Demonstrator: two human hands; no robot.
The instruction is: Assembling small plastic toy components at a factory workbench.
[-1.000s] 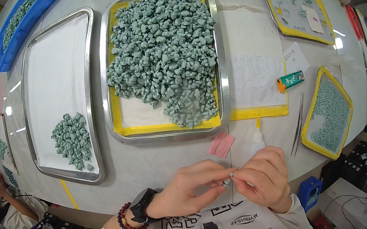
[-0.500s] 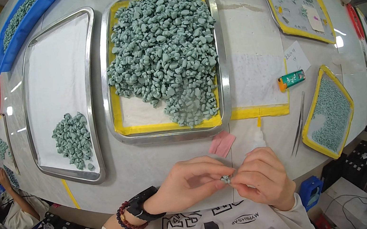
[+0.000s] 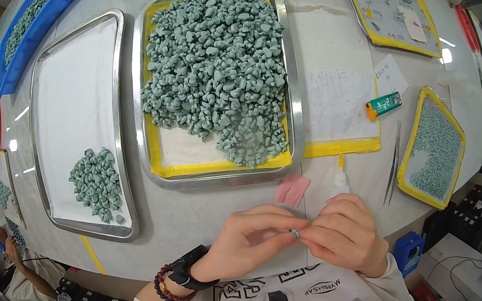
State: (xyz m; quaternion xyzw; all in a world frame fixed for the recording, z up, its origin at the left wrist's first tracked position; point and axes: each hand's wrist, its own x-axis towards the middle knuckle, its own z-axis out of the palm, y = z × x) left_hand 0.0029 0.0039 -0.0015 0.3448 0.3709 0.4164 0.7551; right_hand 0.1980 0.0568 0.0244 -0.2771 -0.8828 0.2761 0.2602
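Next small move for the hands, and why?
Probably steady the small grey-green piece in the left hand and ease the right hand back slightly: both hands' fingers crowd the piece and cover much of it, so its condition can't be checked.

A grey-green piece (image 3: 295, 234) shows between the fingertips (image 3: 304, 223). Left of the grip are a black watch (image 3: 186, 269) and dark red and near-black beaded bracelets (image 3: 164, 286). Below it, a white shirt (image 3: 368, 295) carries black print. Beyond it lie a pink slip (image 3: 293, 190) and a yellow-edged silver tray (image 3: 227, 181); rightward, a green lighter (image 3: 386, 104), orange-ended.
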